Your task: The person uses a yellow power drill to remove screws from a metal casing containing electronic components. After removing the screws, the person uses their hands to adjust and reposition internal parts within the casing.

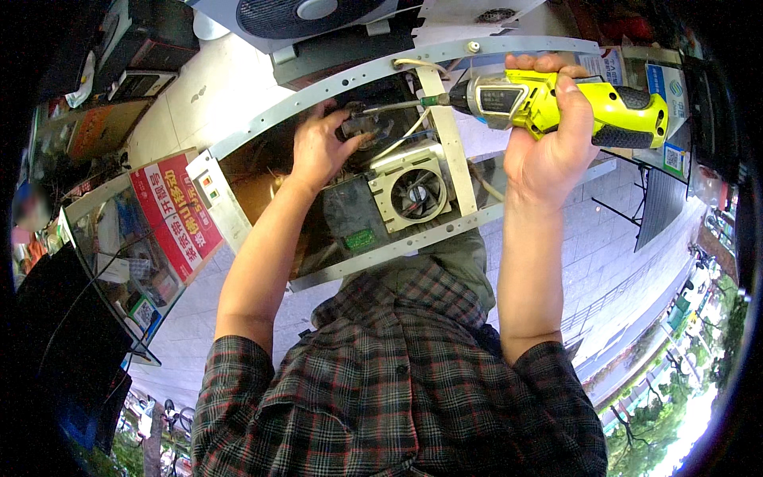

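Observation:
My right hand (552, 147) is closed around a yellow-green cordless screwdriver (628, 107) with black grip pads, held sideways at the upper right. From its chuck a long bit (397, 104) points left, its tip beside a dark, roughly cylindrical part (367, 126). That part is gripped by my left hand (318, 147), fingers and thumb bent around it. Both hands work over an opened metal appliance housing (350, 262). Inside it sit a square cooling fan (415, 193) in a pale frame and a small green circuit board (360, 240). The bit's exact contact point is too small to make out.
A pale crossbar (449, 143) spans the housing, with loose white wires beside it. Glass display cases stand left and right, the left one bearing a red sign (176, 211). A large fan unit (306, 16) stands beyond. A dark folding panel (661, 208) is at the right.

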Demonstrator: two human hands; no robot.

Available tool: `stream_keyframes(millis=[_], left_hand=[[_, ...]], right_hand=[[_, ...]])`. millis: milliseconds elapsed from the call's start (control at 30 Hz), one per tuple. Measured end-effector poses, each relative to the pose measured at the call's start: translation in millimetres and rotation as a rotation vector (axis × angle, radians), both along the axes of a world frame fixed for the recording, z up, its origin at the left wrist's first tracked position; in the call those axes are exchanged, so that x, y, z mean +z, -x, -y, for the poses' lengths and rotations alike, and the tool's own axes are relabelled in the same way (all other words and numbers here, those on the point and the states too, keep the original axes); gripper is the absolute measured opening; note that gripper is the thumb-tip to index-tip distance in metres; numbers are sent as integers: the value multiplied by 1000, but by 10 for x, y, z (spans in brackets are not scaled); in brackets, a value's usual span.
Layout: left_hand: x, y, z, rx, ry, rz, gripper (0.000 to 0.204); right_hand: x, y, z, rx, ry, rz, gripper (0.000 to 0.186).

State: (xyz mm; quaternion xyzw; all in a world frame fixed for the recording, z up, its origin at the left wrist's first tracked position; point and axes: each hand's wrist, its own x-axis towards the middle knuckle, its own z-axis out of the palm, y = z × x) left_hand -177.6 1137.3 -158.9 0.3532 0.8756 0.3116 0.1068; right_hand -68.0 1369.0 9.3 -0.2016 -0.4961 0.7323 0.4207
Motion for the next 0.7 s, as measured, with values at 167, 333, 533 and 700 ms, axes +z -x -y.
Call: stream_keyframes(millis=[167, 333, 533, 700], left_hand=[[-17, -2, 17, 0, 28, -7, 47], [81, 9, -17, -30, 29, 26, 46], [120, -3, -90, -71, 5, -46, 46], [84, 44, -43, 10, 133, 97, 49]], right_hand=[[59, 41, 47, -108, 30, 87, 19], [30, -35, -231, 243, 16, -56, 24], [247, 53, -509, 773, -403, -200, 32], [611, -19, -560, 912, -497, -273, 38]])
